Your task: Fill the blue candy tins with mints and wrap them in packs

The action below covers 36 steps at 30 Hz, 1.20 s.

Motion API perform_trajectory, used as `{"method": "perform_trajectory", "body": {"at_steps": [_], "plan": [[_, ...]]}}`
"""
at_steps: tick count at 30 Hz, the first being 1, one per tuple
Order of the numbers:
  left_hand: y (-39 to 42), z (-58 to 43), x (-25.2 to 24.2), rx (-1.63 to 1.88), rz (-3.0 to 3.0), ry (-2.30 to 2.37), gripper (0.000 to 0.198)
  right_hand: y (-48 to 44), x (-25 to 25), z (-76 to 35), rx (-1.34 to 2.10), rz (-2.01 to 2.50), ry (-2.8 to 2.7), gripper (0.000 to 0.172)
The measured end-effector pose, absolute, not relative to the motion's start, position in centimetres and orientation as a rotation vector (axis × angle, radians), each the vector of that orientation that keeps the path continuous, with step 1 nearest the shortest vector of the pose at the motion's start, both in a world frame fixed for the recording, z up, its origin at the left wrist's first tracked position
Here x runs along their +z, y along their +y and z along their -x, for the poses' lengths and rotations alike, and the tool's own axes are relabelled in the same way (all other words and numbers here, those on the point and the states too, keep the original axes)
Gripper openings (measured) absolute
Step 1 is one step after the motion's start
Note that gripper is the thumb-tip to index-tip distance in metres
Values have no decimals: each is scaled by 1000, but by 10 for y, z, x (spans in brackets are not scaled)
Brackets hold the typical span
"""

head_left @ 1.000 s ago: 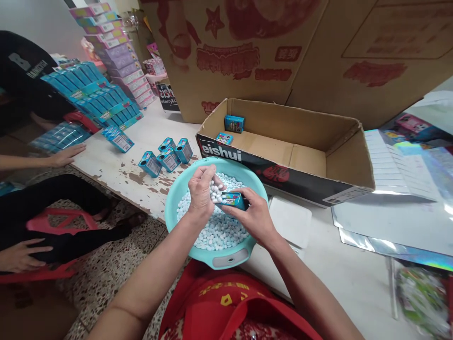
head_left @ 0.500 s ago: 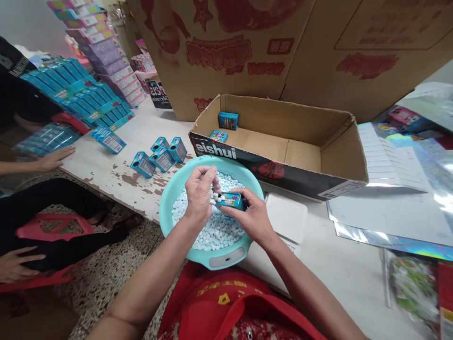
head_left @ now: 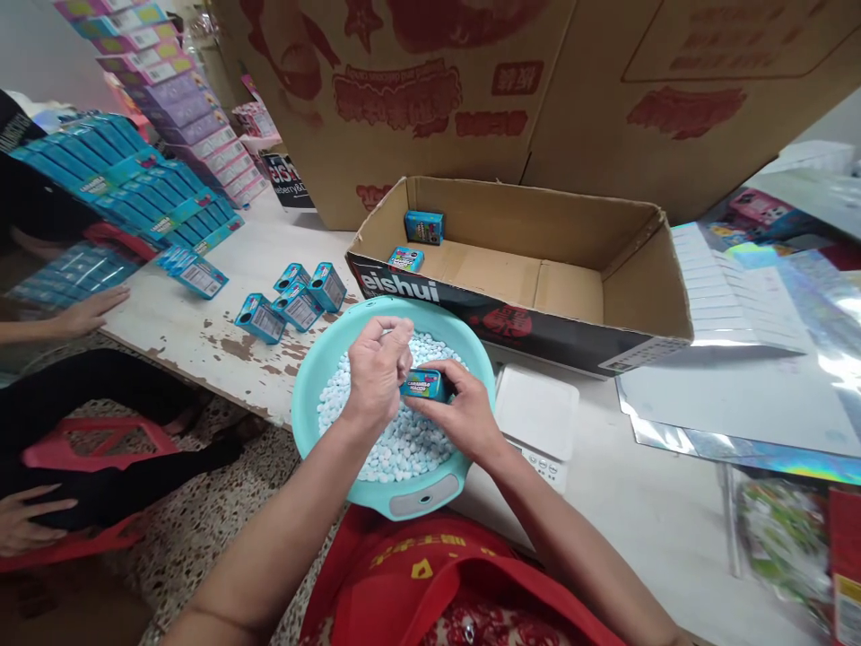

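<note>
My right hand [head_left: 467, 413] grips a small blue candy box [head_left: 425, 384] on its side above a turquoise basin [head_left: 309, 386]. Small white candies [head_left: 404, 453] fill the bottom of the basin. My left hand [head_left: 377, 370] is closed, its curled fingers against the box's left end. The left fingers and palm hide the candies they cup, and the box's opening cannot be seen. Behind the basin, a long open carton [head_left: 571, 332] holds two more blue boxes, one standing [head_left: 424, 227] and one lying [head_left: 405, 260].
A white scale [head_left: 538, 413] sits right of the basin. Several blue boxes [head_left: 296, 305] stand to the left, before stacked packs [head_left: 161, 193]. A large cardboard box [head_left: 471, 108] rises behind. Another person's hand [head_left: 91, 312] rests on the left table edge. Shiny sheets [head_left: 740, 395] lie right.
My left hand has turned and closed in against the box's end; candies seen between its fingers and the box are now hidden. The view has shifted slightly, showing more of the scale.
</note>
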<state>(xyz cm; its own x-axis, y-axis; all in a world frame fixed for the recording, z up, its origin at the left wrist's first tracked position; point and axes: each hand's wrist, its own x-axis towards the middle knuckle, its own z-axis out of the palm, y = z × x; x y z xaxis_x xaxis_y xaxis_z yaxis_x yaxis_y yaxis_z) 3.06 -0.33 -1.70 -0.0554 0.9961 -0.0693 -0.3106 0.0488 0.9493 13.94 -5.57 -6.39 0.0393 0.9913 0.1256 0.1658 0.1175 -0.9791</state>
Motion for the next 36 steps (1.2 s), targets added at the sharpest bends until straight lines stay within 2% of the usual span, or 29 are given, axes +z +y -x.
{"method": "perform_trajectory", "body": {"at_steps": [3, 5, 8, 10, 13, 15, 17, 21, 24, 30, 33, 36], "plan": [[1, -12, -14, 1448, -985, 1088, 26, -59, -61, -148, 1078, 1224, -1226, 35], [2, 5, -22, 1363, -1189, 1224, 19, -59, -60, -153, 1093, 1187, -1163, 37], [-3, 27, -45, 828, -1735, 1415, 15, -58, -60, -155, 1104, 1177, -1118, 36], [-13, 36, -61, 480, -2030, 1434, 21, -61, -58, -158, 1115, 1173, -1081, 36], [-32, 39, -74, 143, -2214, 1460, 32, -73, -50, -173, 1057, 1174, -1007, 39], [-43, 40, -75, -19, -2281, 1464, 31, -84, -45, -192, 946, 1209, -961, 38], [-50, 40, -76, -31, -2340, 1461, 29, -95, -46, -215, 812, 1258, -905, 37], [-46, 41, -79, 250, -2382, 1479, 28, -104, -68, -250, 614, 1403, -796, 40], [-33, 39, -75, 438, -2376, 1455, 25, -106, -92, -259, 590, 1505, -714, 44], [35, 20, -23, 839, -2402, 1455, 26, -118, -121, -267, 555, 1503, -756, 56], [106, -7, 0, 635, -2570, 1522, 29, -126, -120, -275, 467, 1481, -639, 61], [185, -42, -1, -87, -2669, 1608, 36, -131, -111, -284, 431, 1640, -411, 59]]}}
